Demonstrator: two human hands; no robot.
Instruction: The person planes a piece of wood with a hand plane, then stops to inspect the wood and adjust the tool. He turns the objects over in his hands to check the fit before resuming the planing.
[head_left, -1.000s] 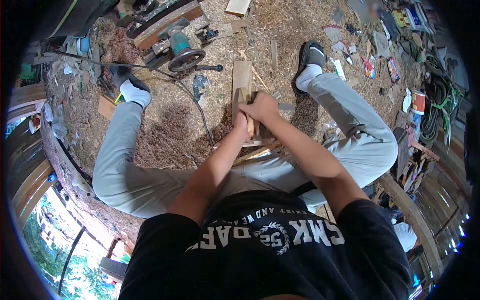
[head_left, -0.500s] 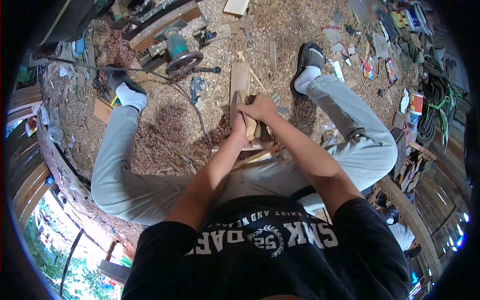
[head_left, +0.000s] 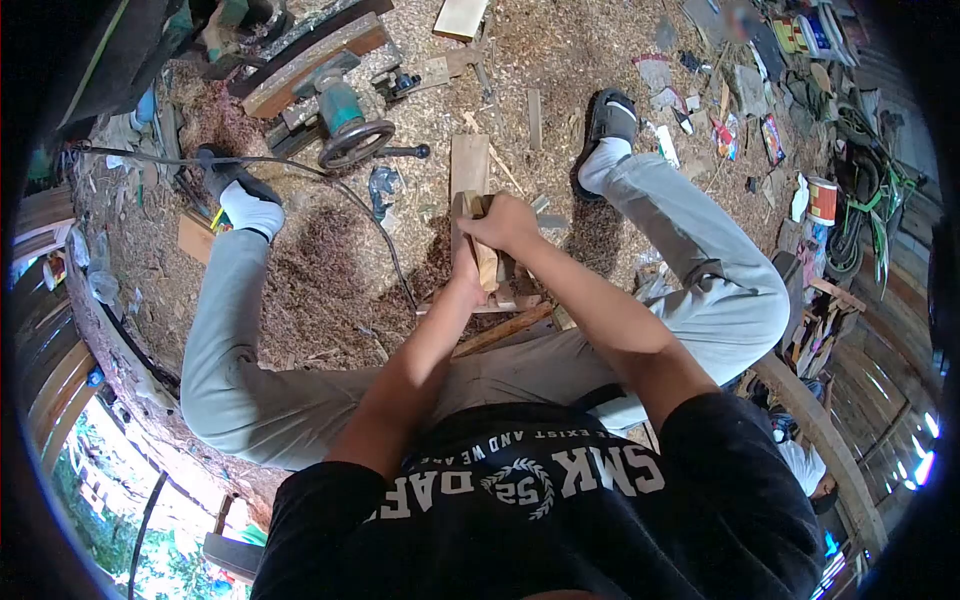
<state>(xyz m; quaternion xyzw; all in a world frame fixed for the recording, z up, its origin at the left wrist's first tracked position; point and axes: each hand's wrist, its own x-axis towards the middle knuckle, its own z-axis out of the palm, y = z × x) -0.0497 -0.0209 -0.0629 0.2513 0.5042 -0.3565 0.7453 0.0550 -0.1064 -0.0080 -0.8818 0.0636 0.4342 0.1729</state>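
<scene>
Between my knees, a short wooden block point(head_left: 486, 268) stands on edge above a flat plank point(head_left: 469, 162) lying lengthwise on the ground. My left hand point(head_left: 466, 268) is closed along the block's left side, with its fingers partly hidden. From the right, my right hand point(head_left: 508, 224) wraps over the upper part of the same block. Both hands are close together, and the block's lower end shows between them. A crosswise wood strip point(head_left: 436, 308) lies under the near end, close to my lap.
Wood shavings cover the ground. A green machine with a handwheel point(head_left: 356, 145) stands at upper left, and a black cable point(head_left: 375, 215) runs from the left towards the plank. Wood scraps, a paint can point(head_left: 821, 201) and a bicycle point(head_left: 868, 215) are on the right.
The view has shifted slightly, so most things sit a little further left. Both hands keep their grip on the block, which shows at a slightly different angle between them.
</scene>
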